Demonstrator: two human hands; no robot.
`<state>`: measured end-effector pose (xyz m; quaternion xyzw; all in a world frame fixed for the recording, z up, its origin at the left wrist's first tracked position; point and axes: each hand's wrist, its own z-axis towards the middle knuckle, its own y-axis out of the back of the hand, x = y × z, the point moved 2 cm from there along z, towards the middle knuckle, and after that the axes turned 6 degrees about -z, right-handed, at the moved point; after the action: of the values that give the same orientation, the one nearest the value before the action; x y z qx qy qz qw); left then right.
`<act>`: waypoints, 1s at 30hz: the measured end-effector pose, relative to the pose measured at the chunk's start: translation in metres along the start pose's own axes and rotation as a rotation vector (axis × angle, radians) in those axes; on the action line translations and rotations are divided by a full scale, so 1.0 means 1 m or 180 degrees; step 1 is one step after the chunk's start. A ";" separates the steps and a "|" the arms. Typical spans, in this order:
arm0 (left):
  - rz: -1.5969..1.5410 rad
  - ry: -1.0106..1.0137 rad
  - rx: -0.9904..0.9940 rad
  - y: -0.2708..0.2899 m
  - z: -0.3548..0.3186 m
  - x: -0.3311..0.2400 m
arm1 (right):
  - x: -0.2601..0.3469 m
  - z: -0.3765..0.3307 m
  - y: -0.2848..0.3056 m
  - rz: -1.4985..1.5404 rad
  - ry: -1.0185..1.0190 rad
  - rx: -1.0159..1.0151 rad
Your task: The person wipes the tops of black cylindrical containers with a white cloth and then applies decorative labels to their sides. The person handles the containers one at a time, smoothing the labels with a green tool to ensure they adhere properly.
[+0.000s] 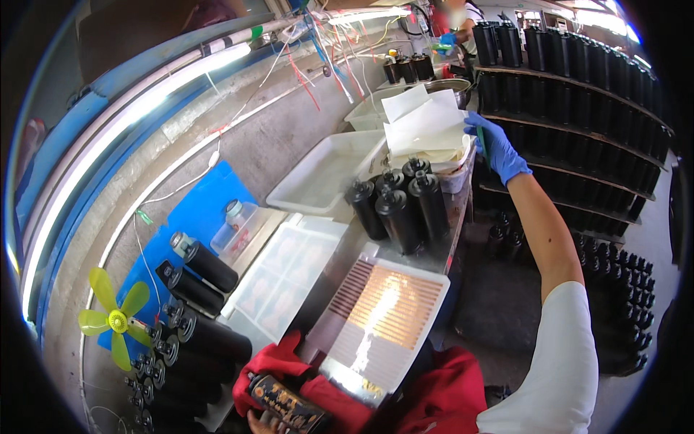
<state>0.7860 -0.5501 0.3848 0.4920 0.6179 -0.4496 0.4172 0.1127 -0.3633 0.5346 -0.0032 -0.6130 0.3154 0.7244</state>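
My left hand (pixel 264 422), at the bottom edge and mostly hidden, is closed round a black bottle (pixel 286 403) with gold decoration, tilted over red cloth (pixel 318 394). My right hand (pixel 499 148), in a blue glove, reaches far forward at the right. Its fingers are bent round a thin green strip-like tool (pixel 482 142), beside a stack of white paper sheets (pixel 426 124). A white tray (pixel 431 307) in front of me carries a sheet with rows of brown and gold strips, shiny with glare. Several plain black bottles (pixel 396 217) stand beyond it.
Left of the tray lies a white translucent panel (pixel 289 271). Black bottles (pixel 195 362) crowd the left, near a yellow-green fan (pixel 118 318). A white basin (pixel 318 173) sits farther back. Shelves of black bottles (pixel 571 50) rise at the right; another person (pixel 459 36) works beyond.
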 end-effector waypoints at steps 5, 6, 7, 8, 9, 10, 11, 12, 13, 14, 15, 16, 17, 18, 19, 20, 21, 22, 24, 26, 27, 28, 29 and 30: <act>0.0243 -0.1937 -0.1239 0.012 -0.003 -0.031 | 0.000 0.099 0.021 -0.0074 0.0223 -0.0187; 0.0481 -0.2344 -0.1734 0.002 -0.011 -0.049 | -0.004 0.123 0.029 -0.0150 0.0257 -0.0304; 0.0554 -0.2612 -0.2040 -0.008 -0.012 -0.060 | 0.006 0.144 0.041 -0.0283 0.0350 -0.0455; 0.0606 -0.2801 -0.2223 -0.014 -0.010 -0.068 | 0.004 0.168 0.050 -0.0392 0.0389 -0.0582; 0.0588 -0.2989 -0.2340 -0.017 -0.010 -0.079 | 0.005 0.193 0.061 -0.0408 0.0400 -0.0734; 0.0579 -0.3131 -0.2382 -0.020 -0.008 -0.088 | 0.005 0.217 0.071 -0.0425 0.0409 -0.0889; 0.0571 -0.3240 -0.2376 -0.020 -0.006 -0.096 | 0.003 0.237 0.071 -0.0233 0.0480 -0.0848; 0.0593 -0.3343 -0.2373 -0.022 -0.006 -0.102 | -0.001 0.253 0.068 -0.0036 0.0545 -0.0792; 0.0656 -0.3421 -0.2378 -0.024 -0.007 -0.109 | -0.007 0.264 0.067 0.0243 0.0696 -0.0801; 0.0655 -0.3457 -0.2378 -0.028 -0.001 -0.108 | -0.003 0.293 0.085 0.0159 0.0805 -0.0747; 0.0709 -0.3469 -0.2374 -0.036 0.006 -0.106 | -0.003 0.318 0.111 -0.0340 0.1154 -0.0788; 0.0891 -0.3511 -0.2483 -0.045 0.008 -0.106 | -0.004 0.336 0.122 -0.0488 0.1225 -0.0771; 0.1103 -0.3567 -0.2614 -0.053 0.006 -0.107 | -0.011 0.346 0.122 -0.0501 0.1190 -0.0741; 0.1318 -0.3613 -0.2741 -0.061 0.003 -0.109 | -0.014 0.356 0.123 -0.0476 0.1111 -0.0736; 0.1536 -0.3651 -0.2865 -0.069 -0.001 -0.109 | -0.017 0.365 0.124 -0.0424 0.1051 -0.0728; 0.1489 -0.3581 -0.2904 -0.075 -0.004 -0.109 | -0.009 0.351 0.111 -0.0018 0.0708 -0.0828; 0.1445 -0.3506 -0.2944 -0.081 -0.007 -0.109 | -0.012 0.357 0.116 0.0009 0.0742 -0.0688; 0.1403 -0.3426 -0.2984 -0.085 -0.010 -0.107 | -0.022 0.376 0.130 -0.0017 0.0812 -0.0645; 0.1641 -0.3306 -0.2927 -0.085 -0.005 -0.097 | -0.021 0.413 0.163 -0.0056 0.1078 -0.0470; 0.2011 -0.3210 -0.3033 -0.082 -0.016 -0.097 | -0.037 0.423 0.155 -0.0176 0.0997 -0.0182; 0.2113 -0.3328 -0.2963 -0.082 -0.020 -0.098 | -0.045 0.416 0.155 -0.0167 0.0831 -0.0438; 0.2061 -0.3401 -0.2931 -0.082 -0.026 -0.098 | -0.048 0.411 0.149 -0.0151 0.0694 -0.0555; 0.2170 -0.3287 -0.3047 -0.085 -0.028 -0.102 | -0.052 0.409 0.145 -0.0140 0.0588 -0.0554; 0.2336 -0.2841 -0.3236 -0.090 -0.030 -0.102 | -0.055 0.414 0.146 -0.0166 0.0505 -0.0422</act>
<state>0.7122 -0.5554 0.5035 0.1851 0.3189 -0.0991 0.9242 -0.3245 -0.4298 0.5319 -0.0601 -0.5731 0.2539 0.7768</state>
